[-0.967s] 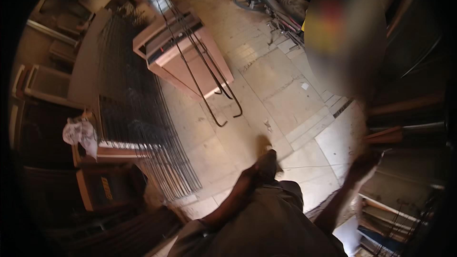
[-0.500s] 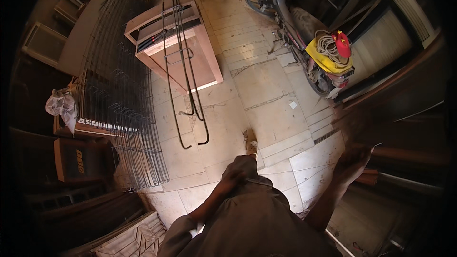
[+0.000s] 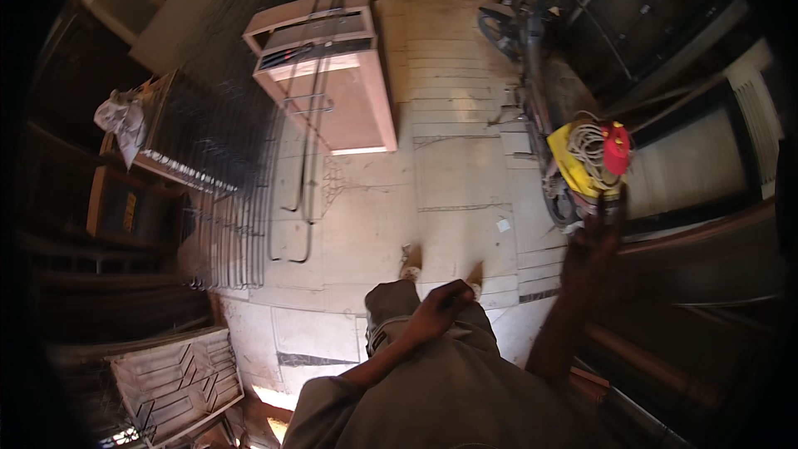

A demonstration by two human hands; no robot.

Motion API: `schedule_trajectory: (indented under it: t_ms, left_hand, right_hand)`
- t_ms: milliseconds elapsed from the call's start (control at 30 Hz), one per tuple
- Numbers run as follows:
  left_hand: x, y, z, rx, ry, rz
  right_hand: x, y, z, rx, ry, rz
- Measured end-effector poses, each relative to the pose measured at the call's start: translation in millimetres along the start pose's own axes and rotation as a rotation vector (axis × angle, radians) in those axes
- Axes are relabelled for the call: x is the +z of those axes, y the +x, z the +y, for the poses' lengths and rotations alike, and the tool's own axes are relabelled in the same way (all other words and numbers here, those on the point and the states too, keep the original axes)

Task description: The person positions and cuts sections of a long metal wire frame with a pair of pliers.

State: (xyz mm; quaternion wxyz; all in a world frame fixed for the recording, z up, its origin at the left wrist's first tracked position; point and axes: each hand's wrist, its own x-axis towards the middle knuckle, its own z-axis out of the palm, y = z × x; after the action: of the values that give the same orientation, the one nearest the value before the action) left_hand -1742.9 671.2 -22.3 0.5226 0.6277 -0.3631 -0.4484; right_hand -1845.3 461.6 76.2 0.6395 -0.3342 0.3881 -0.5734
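Blurred but apparently spread, the right hand (image 3: 595,237) hung before the motorcycle (image 3: 534,58) at right, the left hand (image 3: 446,306) curled, its grip impossible to tell, and a leftward step could have snagged a foot (image 3: 412,272) on hooked metal rods (image 3: 310,237).

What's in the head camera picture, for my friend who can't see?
Seen from above, a person's left hand is over their trousers; the blurry right hand is held out, with a motorbike carrying coiled cord beyond. A wooden cabinet stands on the tiled floor.
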Motion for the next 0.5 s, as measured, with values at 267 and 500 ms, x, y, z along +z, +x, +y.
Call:
schedule_trajectory:
  t_ms: [267, 500]
  left_hand:
    - [97, 47, 43, -0.082, 0.181, 0.131]
    - [123, 54, 11, -0.037, -0.328, 0.208]
  right_hand:
    - [13, 68, -14, 0.189, 0.075, -0.26]
    - [21, 84, 15, 0.361, 0.158, -0.281]
